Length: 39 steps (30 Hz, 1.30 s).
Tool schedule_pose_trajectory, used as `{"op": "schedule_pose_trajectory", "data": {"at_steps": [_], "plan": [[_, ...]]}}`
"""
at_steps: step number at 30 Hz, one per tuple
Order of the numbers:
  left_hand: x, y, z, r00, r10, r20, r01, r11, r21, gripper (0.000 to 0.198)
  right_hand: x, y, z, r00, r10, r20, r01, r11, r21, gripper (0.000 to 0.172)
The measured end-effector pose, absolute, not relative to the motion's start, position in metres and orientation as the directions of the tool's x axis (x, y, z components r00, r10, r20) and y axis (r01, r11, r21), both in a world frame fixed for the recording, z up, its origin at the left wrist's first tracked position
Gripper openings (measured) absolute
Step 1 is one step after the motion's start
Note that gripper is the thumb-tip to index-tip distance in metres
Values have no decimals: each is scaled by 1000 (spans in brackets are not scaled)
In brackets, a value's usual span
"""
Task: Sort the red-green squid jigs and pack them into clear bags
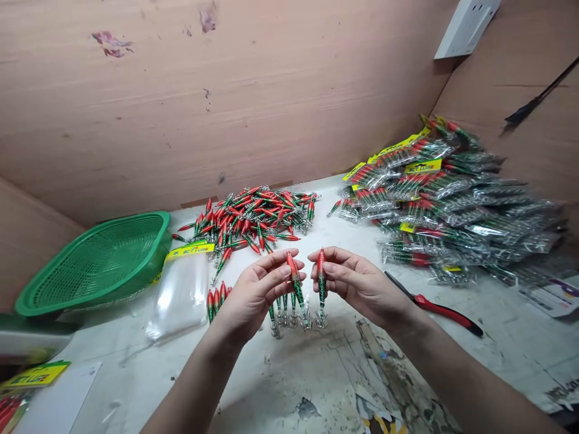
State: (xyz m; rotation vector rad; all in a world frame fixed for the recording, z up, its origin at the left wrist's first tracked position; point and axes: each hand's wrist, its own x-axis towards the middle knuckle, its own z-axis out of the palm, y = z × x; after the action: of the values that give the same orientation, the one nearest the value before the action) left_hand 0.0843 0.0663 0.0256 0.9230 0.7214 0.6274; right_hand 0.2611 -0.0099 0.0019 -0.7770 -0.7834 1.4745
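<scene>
Between thumb and fingers, my left hand (253,292) pinches a red and green squid jig (296,283), its hook crown hanging downward. Another squid jig (321,280) of the same colours is pinched by my right hand (357,280), also hooks down and red tip up. The two jigs hang side by side, a small gap apart. Behind and below my left hand, several more jigs (284,310) show their hooks, partly hidden by the hand. A short row of red-tipped jigs (217,300) lies left of my left wrist. Beyond both hands spreads a loose heap of jigs (257,214).
Clear plastic bags (178,301) with yellow headers lie left, beside a green basket (90,259). Packed bags of jigs (452,211) are piled at the right. Pliers with red and black handles (438,307) rest near my right forearm. Board walls (271,90) enclose the worktable (262,398).
</scene>
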Motion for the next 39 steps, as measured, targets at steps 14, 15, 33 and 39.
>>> {"op": "schedule_pose_trajectory", "data": {"at_steps": [14, 15, 33, 39], "plan": [[87, 63, 20, 628, 722, -289, -119, 456, 882, 33, 262, -13, 6, -83, 996, -38, -551, -78, -831, 20], [87, 63, 20, 629, 722, -290, -113, 454, 884, 34, 262, -13, 6, -87, 995, -39, -549, -81, -832, 21], [127, 67, -30, 498, 864, -75, 568, -259, 781, 37, 263, 14, -55, 284, 922, -263, 247, -336, -909, 10], [105, 99, -19, 288, 954, 85, 704, -271, 656, 24, 267, 15, -41, 275, 961, 0, 600, -172, -781, 12]]}}
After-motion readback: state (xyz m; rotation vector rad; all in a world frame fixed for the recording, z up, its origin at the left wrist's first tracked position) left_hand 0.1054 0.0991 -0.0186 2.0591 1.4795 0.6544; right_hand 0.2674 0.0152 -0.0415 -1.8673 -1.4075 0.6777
